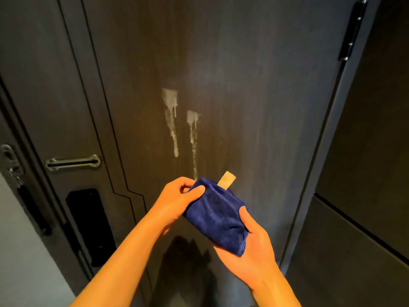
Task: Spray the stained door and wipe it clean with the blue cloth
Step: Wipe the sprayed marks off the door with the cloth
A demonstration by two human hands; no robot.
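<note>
Blue cloth [215, 214] folded, long axis slanting lower-right, both hands gripping

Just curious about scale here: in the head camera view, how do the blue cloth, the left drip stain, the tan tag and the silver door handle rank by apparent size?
1. blue cloth, though nearest the camera
2. silver door handle and left drip stain: too alike to rank
3. tan tag

The door [232, 63] is flat and bare around the two pale streaks [174, 120], with open room above and to both sides of them. The hands, left hand [177, 196] and right hand [252, 247], and the blue cloth [217, 218] sit just below the streaks. Obstacles lie well apart: a metal latch [73, 162] and dark lock panel [88, 224] on the left, what seems a hinge [352, 32] at upper right.
</note>
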